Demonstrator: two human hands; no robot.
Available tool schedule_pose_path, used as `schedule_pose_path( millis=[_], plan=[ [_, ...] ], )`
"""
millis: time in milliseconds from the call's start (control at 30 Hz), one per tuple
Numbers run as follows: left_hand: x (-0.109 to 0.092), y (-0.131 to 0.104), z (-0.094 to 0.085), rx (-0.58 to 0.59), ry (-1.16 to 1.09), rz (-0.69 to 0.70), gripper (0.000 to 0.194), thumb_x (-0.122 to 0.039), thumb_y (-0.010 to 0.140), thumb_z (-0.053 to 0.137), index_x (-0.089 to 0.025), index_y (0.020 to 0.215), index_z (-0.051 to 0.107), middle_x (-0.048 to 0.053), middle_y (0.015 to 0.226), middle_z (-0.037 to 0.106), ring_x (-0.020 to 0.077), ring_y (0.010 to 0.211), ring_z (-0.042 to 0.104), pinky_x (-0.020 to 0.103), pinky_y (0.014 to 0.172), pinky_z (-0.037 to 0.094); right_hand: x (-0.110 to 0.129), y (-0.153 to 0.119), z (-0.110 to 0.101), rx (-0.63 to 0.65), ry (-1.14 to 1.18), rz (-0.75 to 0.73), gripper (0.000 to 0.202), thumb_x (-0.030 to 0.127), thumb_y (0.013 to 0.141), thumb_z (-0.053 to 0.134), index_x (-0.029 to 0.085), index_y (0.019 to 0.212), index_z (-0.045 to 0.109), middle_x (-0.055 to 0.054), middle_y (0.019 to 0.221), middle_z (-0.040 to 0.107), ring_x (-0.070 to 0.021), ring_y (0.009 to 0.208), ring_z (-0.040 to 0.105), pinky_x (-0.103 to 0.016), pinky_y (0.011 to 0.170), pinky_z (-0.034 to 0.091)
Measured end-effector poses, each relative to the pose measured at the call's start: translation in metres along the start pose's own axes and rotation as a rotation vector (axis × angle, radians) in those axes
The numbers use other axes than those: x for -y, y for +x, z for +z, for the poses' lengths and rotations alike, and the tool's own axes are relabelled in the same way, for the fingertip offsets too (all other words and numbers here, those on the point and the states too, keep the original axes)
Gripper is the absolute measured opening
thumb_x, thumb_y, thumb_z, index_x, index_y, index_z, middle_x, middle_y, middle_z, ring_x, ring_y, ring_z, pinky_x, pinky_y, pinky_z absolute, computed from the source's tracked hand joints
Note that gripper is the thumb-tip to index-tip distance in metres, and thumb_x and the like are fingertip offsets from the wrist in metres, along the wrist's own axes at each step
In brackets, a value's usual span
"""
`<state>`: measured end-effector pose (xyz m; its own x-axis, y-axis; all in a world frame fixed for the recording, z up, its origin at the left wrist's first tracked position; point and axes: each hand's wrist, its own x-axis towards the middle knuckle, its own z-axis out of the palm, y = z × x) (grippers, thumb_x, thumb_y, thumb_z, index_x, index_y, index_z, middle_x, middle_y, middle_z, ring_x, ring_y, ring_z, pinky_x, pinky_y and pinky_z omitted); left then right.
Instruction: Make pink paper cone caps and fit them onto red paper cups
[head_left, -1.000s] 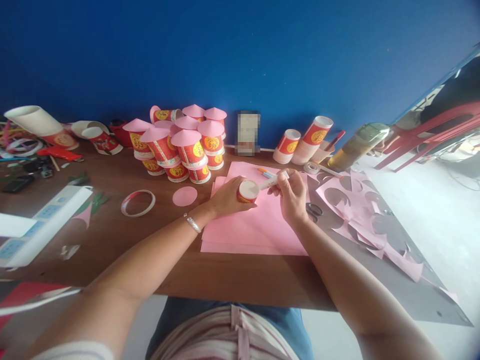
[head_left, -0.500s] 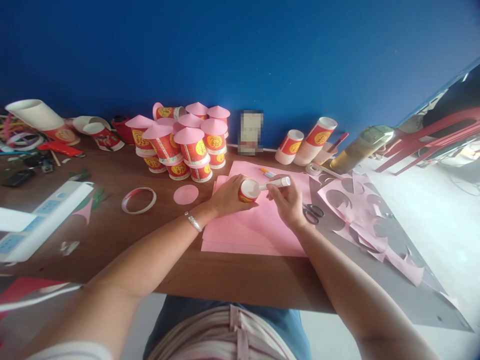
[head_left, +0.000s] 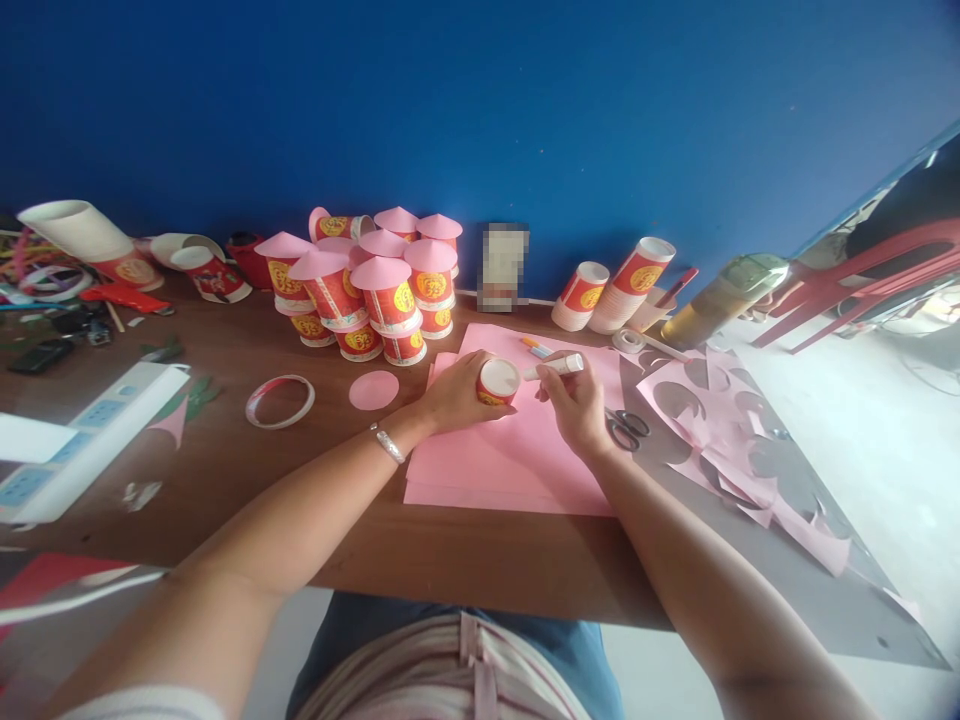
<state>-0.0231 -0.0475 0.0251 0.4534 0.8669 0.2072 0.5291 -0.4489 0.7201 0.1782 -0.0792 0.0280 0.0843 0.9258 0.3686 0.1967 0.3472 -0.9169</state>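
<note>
My left hand (head_left: 463,392) is wrapped round a red and gold paper cup (head_left: 496,398), its pale round end facing up. In my right hand (head_left: 576,405) is a white glue stick (head_left: 566,366), pinched between thumb and fingers. Its narrow tip points left at the cup, a small gap away from the rim. Both hands are above pink paper sheets (head_left: 510,470). Just beyond the right hand a pen (head_left: 536,348) lies on the paper, and scissors (head_left: 628,430) with dark handles lie beside the right wrist.
Several stacked cups with pink cone tops (head_left: 382,275) stand at the back left. A pink paper disc (head_left: 374,390) and a tape roll (head_left: 280,402) lie left. Cup stacks (head_left: 634,285), a bottle (head_left: 724,295) and pink scraps (head_left: 739,450) are right; a power strip (head_left: 94,440) is far left.
The glue stick's tip has drawn slightly right, from the cup's rim to a small gap away. Both hands keep their holds, and the whole view has shifted very slightly.
</note>
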Motion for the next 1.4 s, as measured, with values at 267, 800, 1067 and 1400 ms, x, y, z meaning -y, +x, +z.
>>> schedule_pose_path(
  millis=[267,800,1067,1400],
  plan=[
    [-0.006,-0.002,0.0,0.051,-0.02,-0.001,0.047,-0.037,0.07,0.087,-0.022,0.097,0.052,0.005,0.106,0.066,0.0255,0.099,0.062,0.037,0.081,0.049,0.005,-0.002,-0.002,0.024,-0.087,-0.062,0.025,0.048,0.092,0.067,0.024,0.092,0.059,0.001,0.071,0.064,-0.0143,0.055,0.058,-0.031,0.053,0.05],
    [-0.002,-0.003,0.0,0.122,-0.085,0.081,0.047,-0.042,0.071,0.082,-0.022,0.105,0.055,0.004,0.104,0.064,0.029,0.106,0.063,0.043,0.088,0.051,0.012,0.002,-0.004,-0.001,-0.132,0.071,0.035,0.057,0.089,0.064,0.023,0.084,0.055,0.003,0.063,0.064,-0.0118,0.047,0.054,-0.026,0.047,0.046],
    [-0.01,-0.003,-0.001,0.153,-0.101,0.034,0.046,-0.039,0.07,0.084,-0.022,0.095,0.05,0.002,0.096,0.061,0.0235,0.091,0.061,0.037,0.076,0.05,0.018,0.0,-0.004,0.022,-0.268,0.009,0.031,0.05,0.089,0.067,0.025,0.081,0.052,0.004,0.057,0.058,-0.0143,0.05,0.055,-0.028,0.048,0.042],
    [-0.008,-0.004,-0.001,0.159,-0.117,0.041,0.044,-0.041,0.07,0.082,-0.022,0.098,0.055,0.003,0.095,0.062,0.0253,0.093,0.062,0.042,0.084,0.051,0.015,0.004,-0.004,0.025,-0.294,0.061,0.03,0.049,0.088,0.065,0.025,0.078,0.05,0.004,0.058,0.06,-0.0138,0.048,0.053,-0.028,0.05,0.04]
  ],
)
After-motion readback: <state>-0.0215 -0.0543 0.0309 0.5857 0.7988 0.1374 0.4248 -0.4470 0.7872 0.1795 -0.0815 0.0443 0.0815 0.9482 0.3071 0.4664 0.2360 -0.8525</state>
